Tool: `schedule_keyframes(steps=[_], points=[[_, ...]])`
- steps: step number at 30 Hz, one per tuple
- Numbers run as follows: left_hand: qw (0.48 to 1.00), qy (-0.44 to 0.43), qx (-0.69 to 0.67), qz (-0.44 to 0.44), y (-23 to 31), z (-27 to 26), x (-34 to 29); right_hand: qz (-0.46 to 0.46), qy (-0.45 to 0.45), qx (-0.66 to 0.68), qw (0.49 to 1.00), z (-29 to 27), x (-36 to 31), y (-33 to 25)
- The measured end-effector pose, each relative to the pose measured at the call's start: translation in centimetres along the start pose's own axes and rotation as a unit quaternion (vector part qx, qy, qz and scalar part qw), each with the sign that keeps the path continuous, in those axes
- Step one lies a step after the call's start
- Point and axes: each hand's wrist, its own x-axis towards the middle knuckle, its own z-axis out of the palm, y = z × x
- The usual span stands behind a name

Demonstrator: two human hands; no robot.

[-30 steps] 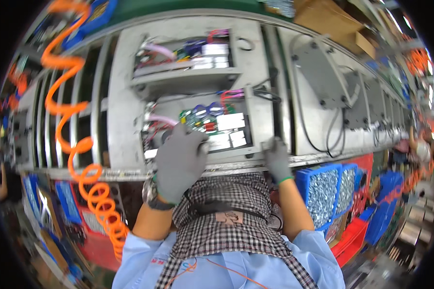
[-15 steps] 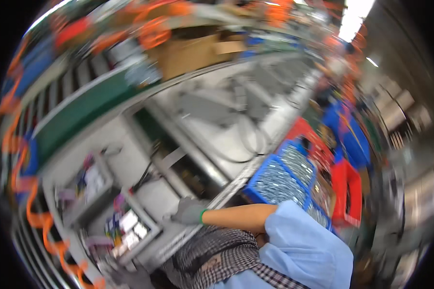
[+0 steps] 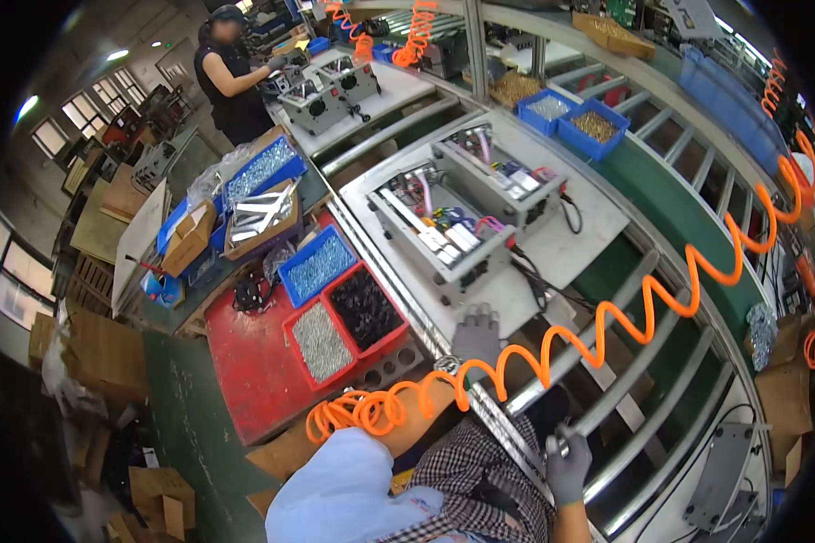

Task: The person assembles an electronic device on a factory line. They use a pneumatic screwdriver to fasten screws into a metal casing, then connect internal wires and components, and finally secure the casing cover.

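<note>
Two open grey metal housings, a nearer housing and a farther housing, sit side by side on a white board with wires and electronic parts inside. My left hand, in a grey glove, lies with fingers stretched out at the board's near edge, beside the nearer housing. A dark cable trails off the housings close to it. My right hand, also gloved, is curled near the metal rail by my body. Something small and shiny shows at its fingers, too small to name.
An orange coiled hose hangs across in front of my left forearm. Metal rollers lie to the right. On the left stand red bins and a blue bin of small parts. A co-worker stands at the far left.
My view has swung sharply along the line and is less blurred. My left hand now reaches forward to the board's edge, and my right hand is down by the rollers.
</note>
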Motion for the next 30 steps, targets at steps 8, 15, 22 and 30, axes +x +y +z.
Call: schedule_keyframes(steps=[8, 15, 22, 30], points=[[0.984, -0.072, -0.006, -0.160, -10.9, -4.4, 8.8, 0.337, -0.011, -0.405, 0.850, -18.0, -14.2, 20.8], [0.984, 0.026, -0.009, -0.175, -18.0, -5.5, 15.4, 0.616, -0.086, -0.339, 0.706, -25.3, -17.9, 19.8], [0.916, 0.177, -0.327, 0.151, 9.2, -1.3, 10.8, 0.512, -0.180, -0.381, 0.749, -23.4, -15.7, 16.7], [0.651, -0.116, -0.238, 0.712, 42.3, 2.1, -10.3, 0.563, -0.125, -0.239, 0.782, -22.3, -12.3, 6.9]])
